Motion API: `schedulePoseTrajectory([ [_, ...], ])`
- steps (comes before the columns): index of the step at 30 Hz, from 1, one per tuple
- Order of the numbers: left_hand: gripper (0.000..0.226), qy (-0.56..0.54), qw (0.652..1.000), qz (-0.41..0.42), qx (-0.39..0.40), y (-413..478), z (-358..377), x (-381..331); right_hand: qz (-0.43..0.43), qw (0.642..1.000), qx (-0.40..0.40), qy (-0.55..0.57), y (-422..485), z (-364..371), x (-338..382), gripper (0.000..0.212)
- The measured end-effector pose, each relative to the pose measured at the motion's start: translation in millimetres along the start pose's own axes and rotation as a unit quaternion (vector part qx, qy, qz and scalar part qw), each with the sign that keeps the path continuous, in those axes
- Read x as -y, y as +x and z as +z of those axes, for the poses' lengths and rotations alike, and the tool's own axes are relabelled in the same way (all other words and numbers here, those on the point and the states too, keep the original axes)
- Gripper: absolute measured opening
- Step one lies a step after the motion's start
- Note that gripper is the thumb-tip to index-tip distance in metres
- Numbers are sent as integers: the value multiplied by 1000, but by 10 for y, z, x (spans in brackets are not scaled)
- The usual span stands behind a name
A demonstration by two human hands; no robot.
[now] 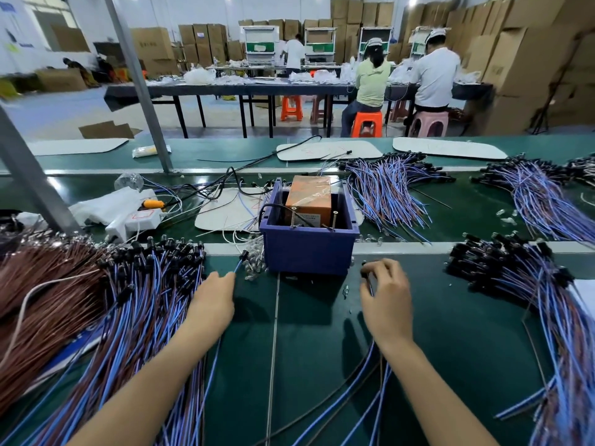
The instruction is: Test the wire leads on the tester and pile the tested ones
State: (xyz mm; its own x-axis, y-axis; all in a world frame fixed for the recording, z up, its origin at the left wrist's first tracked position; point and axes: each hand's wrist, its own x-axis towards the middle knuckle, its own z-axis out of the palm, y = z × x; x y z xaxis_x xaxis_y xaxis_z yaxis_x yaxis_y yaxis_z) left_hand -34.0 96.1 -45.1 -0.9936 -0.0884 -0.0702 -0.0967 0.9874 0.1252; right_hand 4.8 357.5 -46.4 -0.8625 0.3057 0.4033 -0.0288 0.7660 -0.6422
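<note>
The tester is a blue bin (309, 249) with an orange box (309, 197) inside and upright screws at its front rim. My left hand (213, 300) pinches a blue wire lead (240, 262) with a black cap, just left of the bin. To the bin's right, near its lower corner, my right hand (386, 297) pinches a black-capped lead (367, 275) whose wires trail back under my wrist. A large heap of blue and brown leads (128, 304) lies at my left. Another pile of leads (528, 284) lies at my right.
More lead bundles (392, 191) lie on the green belt (315, 333) behind the tester. Small clear bulbs (256, 268) sit left of the bin. A white power strip (138, 220) and cables lie at back left, beside grey posts (29, 178). Seated people work at a far table.
</note>
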Motion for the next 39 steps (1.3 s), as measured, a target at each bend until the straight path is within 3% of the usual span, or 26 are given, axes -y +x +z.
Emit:
schedulePoseTrajectory([
  [4, 22, -23, 998, -19, -52, 0, 10, -6, -77, 996, 1, 38, -268, 129, 215, 13],
  [11, 21, -114, 985, -25, -130, -4, 107, 28, -131, 978, 135, 85, -609, 403, 462, 14],
  [17, 35, -198, 965, -35, -171, 46, 191, 101, -114, 951, 255, 133, -492, 657, 659, 30],
  [23, 36, -480, 859, -32, -174, 60, 224, 87, -85, 936, 297, 170, -261, 915, 832, 69],
  [26, 34, -541, 827, -30, -147, 85, 264, 126, -98, 930, 305, 181, -222, 1030, 895, 78],
  [29, 37, -603, 789, -8, -114, 80, 255, 137, -142, 936, 282, 156, -260, 1127, 888, 75],
  [33, 45, -589, 801, 28, -103, 80, 234, 175, -189, 942, 241, 137, -287, 1221, 840, 58],
  [39, 22, -615, 782, 49, -94, -18, 106, 180, -156, 942, 218, 202, -263, 1179, 836, 33],
])
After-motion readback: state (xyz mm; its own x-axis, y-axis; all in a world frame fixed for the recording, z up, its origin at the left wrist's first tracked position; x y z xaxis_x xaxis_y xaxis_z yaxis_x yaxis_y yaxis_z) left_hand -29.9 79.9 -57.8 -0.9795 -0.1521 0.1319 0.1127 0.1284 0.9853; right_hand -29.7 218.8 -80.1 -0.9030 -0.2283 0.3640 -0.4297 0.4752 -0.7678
